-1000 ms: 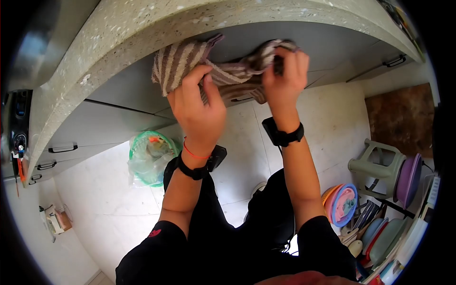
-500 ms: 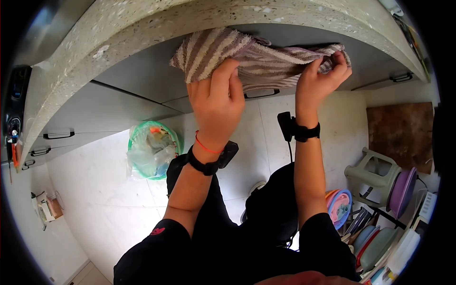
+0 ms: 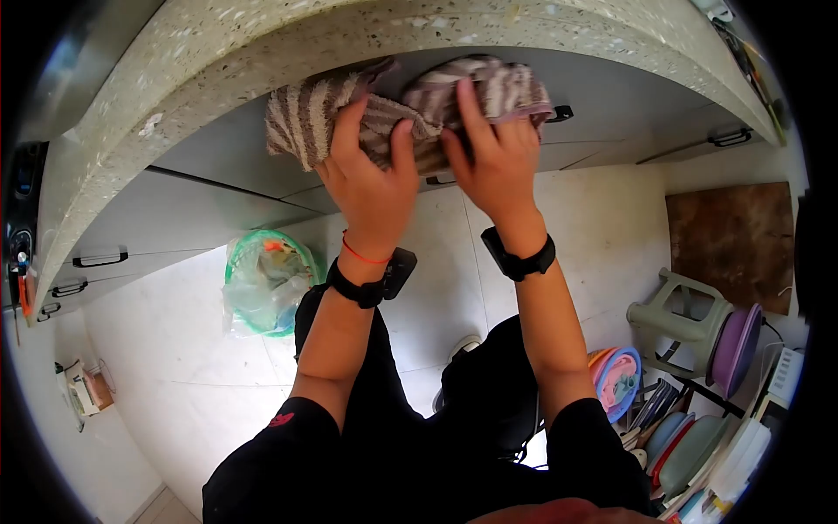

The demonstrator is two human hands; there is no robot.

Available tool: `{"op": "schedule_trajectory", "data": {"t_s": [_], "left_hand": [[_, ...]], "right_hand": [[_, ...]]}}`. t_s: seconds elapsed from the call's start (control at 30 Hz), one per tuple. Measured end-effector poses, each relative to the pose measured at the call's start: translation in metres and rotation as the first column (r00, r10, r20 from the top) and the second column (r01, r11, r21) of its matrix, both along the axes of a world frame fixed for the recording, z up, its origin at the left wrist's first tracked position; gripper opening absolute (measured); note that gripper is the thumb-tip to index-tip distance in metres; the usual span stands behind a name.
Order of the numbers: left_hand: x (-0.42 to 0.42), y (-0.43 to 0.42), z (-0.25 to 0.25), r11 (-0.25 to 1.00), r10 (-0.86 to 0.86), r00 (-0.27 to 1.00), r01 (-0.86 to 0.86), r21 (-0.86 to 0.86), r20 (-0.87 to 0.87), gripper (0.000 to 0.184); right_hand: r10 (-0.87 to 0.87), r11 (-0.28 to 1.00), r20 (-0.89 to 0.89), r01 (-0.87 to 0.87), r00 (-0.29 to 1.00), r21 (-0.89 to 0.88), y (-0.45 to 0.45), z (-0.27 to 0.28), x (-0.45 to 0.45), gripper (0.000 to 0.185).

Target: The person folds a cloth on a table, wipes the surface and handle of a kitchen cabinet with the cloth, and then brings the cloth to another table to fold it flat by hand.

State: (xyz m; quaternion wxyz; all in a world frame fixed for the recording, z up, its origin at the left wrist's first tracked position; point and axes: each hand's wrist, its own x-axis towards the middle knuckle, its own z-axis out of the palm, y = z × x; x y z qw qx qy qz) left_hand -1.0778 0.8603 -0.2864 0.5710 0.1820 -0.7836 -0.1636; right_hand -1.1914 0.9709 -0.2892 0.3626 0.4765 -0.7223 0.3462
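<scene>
A brown-and-cream striped towel is bunched between my hands, just below the countertop edge and in front of the grey cabinet fronts. My left hand grips its left part, with thumb and fingers closed round the cloth. Around the folded right part, my right hand is closed, its thumb toward the middle and its fingers on top. The two hands are close together. Some fingertips are hidden in the folds.
The speckled stone countertop curves above, over grey cabinets with black handles. A green-rimmed bin stands on the floor at left. At right are a stool, a brown board and a rack of basins.
My right hand has moved left toward my left hand, bringing its end of the towel along. The towel has gone from stretched out to bunched up. My left hand has shifted slightly left.
</scene>
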Motion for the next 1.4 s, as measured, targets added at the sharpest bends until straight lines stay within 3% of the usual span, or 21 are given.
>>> {"op": "schedule_trajectory", "data": {"t_s": [0.03,0.13,0.17,0.23,0.3,0.5,0.6,0.7,0.77,0.83,0.9,1.03,1.07,1.13,1.4], "left_hand": [[-0.003,0.001,-0.006,0.999,-0.021,0.998,0.024,0.042,-0.065,0.054],[-0.01,0.001,-0.014,0.99,-0.065,0.964,0.095,0.104,-0.259,0.045],[-0.008,0.002,-0.014,0.992,-0.054,0.971,0.079,0.102,-0.233,0.042],[0.002,0.004,-0.009,0.997,-0.007,0.996,0.015,0.08,-0.092,0.036],[0.007,0.004,-0.001,0.999,0.015,0.999,-0.016,0.044,0.03,0.03],[0.013,-0.001,0.006,0.999,-0.041,0.996,0.039,0.03,0.081,0.023],[0.013,-0.001,0.007,0.999,0.032,0.991,-0.028,-0.038,0.129,0.019],[0.005,-0.003,0.005,0.996,0.036,0.994,-0.027,-0.085,0.106,0.018],[0.003,0.0,0.003,0.996,0.059,0.985,-0.047,-0.074,0.164,0.022],[-0.004,-0.001,0.006,0.989,0.072,0.988,-0.053,-0.135,0.139,0.023],[-0.009,0.0,0.002,0.993,0.037,0.989,-0.021,-0.115,0.142,0.023],[-0.016,0.009,0.0,0.998,0.064,0.988,-0.061,-0.027,0.137,0.018],[-0.015,0.012,0.001,0.998,0.057,0.984,-0.061,0.017,0.169,0.017],[-0.012,0.015,0.003,0.997,0.048,0.977,-0.058,0.042,0.209,0.016],[0.001,-0.002,0.014,0.989,-0.097,0.962,0.122,-0.086,0.257,0.024]], "right_hand": [[-0.052,0.997,0.07,0.049,0.996,0.052,0.011,0.0,-0.002,0.066],[-0.073,0.996,0.035,0.075,0.997,-0.051,0.02,0.003,-0.019,0.075],[-0.129,0.991,0.199,0.13,0.972,0.006,0.026,-0.002,-0.018,0.078],[-0.099,0.979,0.342,0.152,0.934,-0.132,0.025,0.011,-0.018,0.081],[-0.119,0.952,0.365,0.211,0.923,-0.223,0.024,0.027,-0.025,0.084],[-0.063,0.946,0.354,0.169,0.933,-0.277,-0.006,0.027,-0.005,0.085],[-0.024,0.97,0.337,0.103,0.941,-0.219,-0.013,0.024,0.011,0.088],[-0.057,0.991,0.309,0.091,0.95,-0.098,-0.006,0.004,0.012,0.08],[-0.069,0.996,0.194,0.078,0.979,-0.039,0.001,0.0,0.012,0.073],[-0.054,0.997,0.212,0.04,0.976,0.072,0.012,0.001,0.019,0.071],[-0.08,0.996,0.22,0.068,0.972,0.062,0.021,-0.002,0.018,0.073],[-0.031,0.981,0.359,0.097,0.933,-0.166,0.031,0.009,-0.005,0.077],[-0.099,0.986,0.298,0.133,0.949,-0.098,0.038,0.012,-0.014,0.08],[-0.087,0.983,0.32,0.135,0.944,-0.129,0.037,0.015,-0.02,0.08],[-0.107,0.955,0.326,0.188,0.939,-0.229,0.012,0.023,-0.018,0.083]]}}
